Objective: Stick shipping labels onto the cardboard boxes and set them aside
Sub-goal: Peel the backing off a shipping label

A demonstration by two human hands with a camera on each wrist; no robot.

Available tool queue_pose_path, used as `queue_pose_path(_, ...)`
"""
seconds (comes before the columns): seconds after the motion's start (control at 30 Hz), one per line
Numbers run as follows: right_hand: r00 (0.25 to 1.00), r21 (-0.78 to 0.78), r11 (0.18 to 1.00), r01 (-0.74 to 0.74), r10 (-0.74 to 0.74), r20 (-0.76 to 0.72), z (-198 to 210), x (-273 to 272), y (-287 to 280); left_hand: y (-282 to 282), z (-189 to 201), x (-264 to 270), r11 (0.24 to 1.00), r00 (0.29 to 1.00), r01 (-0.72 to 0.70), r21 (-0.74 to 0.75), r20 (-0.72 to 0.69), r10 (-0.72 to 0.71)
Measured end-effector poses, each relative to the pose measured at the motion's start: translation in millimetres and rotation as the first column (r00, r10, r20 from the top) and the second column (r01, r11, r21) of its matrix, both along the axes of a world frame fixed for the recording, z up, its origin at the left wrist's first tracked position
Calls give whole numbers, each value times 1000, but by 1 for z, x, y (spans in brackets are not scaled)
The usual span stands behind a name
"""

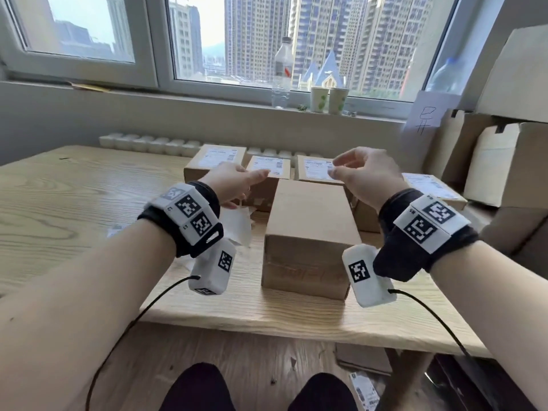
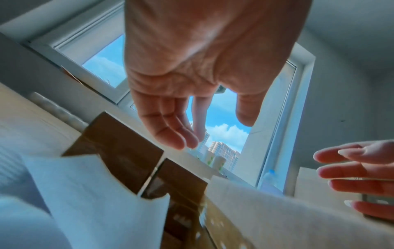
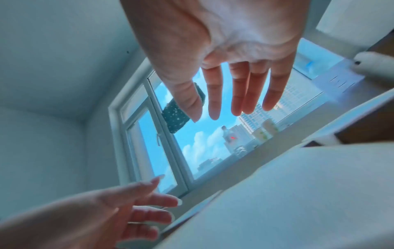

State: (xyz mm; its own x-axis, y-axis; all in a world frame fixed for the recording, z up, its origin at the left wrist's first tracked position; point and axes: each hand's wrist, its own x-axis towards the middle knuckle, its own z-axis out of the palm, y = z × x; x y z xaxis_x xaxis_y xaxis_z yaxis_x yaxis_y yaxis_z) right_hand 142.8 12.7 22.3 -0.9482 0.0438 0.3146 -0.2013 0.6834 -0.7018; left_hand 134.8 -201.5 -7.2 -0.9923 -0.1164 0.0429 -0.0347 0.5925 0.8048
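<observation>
A plain cardboard box (image 1: 311, 232) stands on the wooden counter (image 1: 74, 203) near the person, between the two forearms, and its top has no label yet. Behind it, farther from the person, three boxes with white labels (image 1: 268, 166) already on them stand in a row, and one more labelled box (image 1: 431, 188) lies to the right. The left hand (image 1: 234, 182) and the right hand (image 1: 364, 173) hover above the far end of the plain box, apart from it. Both hands have relaxed, nearly straight fingers and hold nothing; the wrist views show empty palms. Some white sheets of paper (image 1: 237, 223) lie on the counter left of the box, under the left wrist; whether they are fresh labels or peeled backings, I cannot tell. The box looks stiff and light to medium in weight, with dry, not slippery sides, so I judge it is best taken with both hands on its left and right sides, low enough that it does not tip. A label is thin, soft and sticky; it should be pinched only at the corners, so that it does not fold onto itself, and then pressed flat on the top of the box from the middle outward.
</observation>
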Motion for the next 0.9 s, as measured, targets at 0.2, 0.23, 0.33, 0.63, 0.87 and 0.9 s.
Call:
queue_pose_path(0.2,965,-106,964,-245,253,65,20,1,-82,-68,12,13,991,990,-134,4,-51,134)
queue_pose_path(0.23,953,-127,953,-274,286,96,20,0,-98,-81,12,16,987,986,-158,12,-44,158)
queue_pose_path(0.33,909,-190,923,-336,370,191,10,-1,-142,-122,4,24,972,973,-231,34,12,231)
queue_pose_path(0.63,777,-203,885,-418,465,425,-44,-13,-235,-204,-33,31,911,889,-413,13,224,400)
queue_pose_path(0.87,693,-259,881,-396,472,545,-74,-21,-259,-202,-52,16,924,865,-227,-306,373,336)
queue_pose_path(0.9,689,-256,882,-396,470,552,-76,-21,-260,-201,-53,13,912,866,-204,-355,369,337)
